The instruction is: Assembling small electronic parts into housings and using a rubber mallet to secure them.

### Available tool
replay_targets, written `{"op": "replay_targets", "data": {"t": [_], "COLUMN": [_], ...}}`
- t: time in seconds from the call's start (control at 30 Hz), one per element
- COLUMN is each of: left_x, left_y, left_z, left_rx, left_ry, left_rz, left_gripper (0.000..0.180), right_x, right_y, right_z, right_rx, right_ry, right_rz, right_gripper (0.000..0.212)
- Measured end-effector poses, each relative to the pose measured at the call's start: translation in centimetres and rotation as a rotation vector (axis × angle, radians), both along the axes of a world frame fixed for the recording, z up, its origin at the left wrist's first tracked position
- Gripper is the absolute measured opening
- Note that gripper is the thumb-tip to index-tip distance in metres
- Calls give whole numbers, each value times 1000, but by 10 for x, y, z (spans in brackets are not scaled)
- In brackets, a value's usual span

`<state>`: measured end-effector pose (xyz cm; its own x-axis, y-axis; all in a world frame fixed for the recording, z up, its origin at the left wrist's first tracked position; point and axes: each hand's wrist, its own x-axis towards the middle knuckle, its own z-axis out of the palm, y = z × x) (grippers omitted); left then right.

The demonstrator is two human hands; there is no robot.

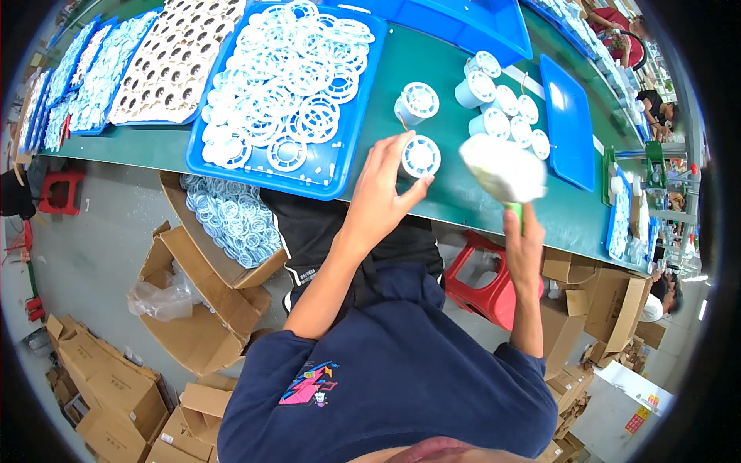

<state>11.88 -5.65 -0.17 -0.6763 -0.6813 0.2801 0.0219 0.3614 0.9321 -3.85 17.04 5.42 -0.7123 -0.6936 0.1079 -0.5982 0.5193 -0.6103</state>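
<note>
My left hand (383, 190) has its thumb and fingers around a white round part (421, 157) with a slotted disc on top, standing near the bench's front edge. In my right hand (525, 241) is a mallet (505, 171) with a thick white head and a green handle, its head to the right of that part. The head looks somewhat blurred. Just beyond my left fingers stands a similar white cylinder (417, 103) with a slotted top and a short orange-brown wire. Farther right, several white cylinders (494, 123) stand grouped together.
A blue tray (340, 179) of loose white slotted discs lies at the left. Beside it is a moulded tray (176, 62) with rows of holes. A shallow blue tray (567, 123) sits at the right. Below the green bench (463, 202) are a red stool (494, 297) and cardboard boxes (193, 324).
</note>
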Motion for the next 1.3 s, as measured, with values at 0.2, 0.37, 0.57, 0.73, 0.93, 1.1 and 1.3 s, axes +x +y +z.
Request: {"op": "replay_targets", "data": {"t": [0.2, 0.37, 0.57, 0.73, 0.93, 1.1, 1.3], "left_x": [-3, 1, -3, 0, 3, 4, 6], "left_y": [6, 9, 6, 5, 12, 11, 7], "left_z": [4, -2, -10, -10, -13, -15, -19], "left_rx": [-14, -55, -64, 69, -20, 56, -1], "left_ry": [-26, -35, -6, 37, -25, 9, -21], "left_rz": [-38, -49, -21, -23, -7, -35, -29], "left_gripper": [66, 70, 102, 105, 113, 108, 104], "right_x": [-3, 6, 40, 43, 32, 11, 1], "right_y": [-50, -17, -3, -39, -86, -97, -58], "right_z": [50, 37, 44, 71, 99, 110, 92], "right_rx": [108, 116, 110, 193, 204, 299, 366], "right_ry": [-328, -215, 197, 339, 188, 70, -92], "right_rz": [22, 0, 228, 388, 346, 221, 115], "right_gripper": [32, 27, 34, 46, 38, 40, 38]}}
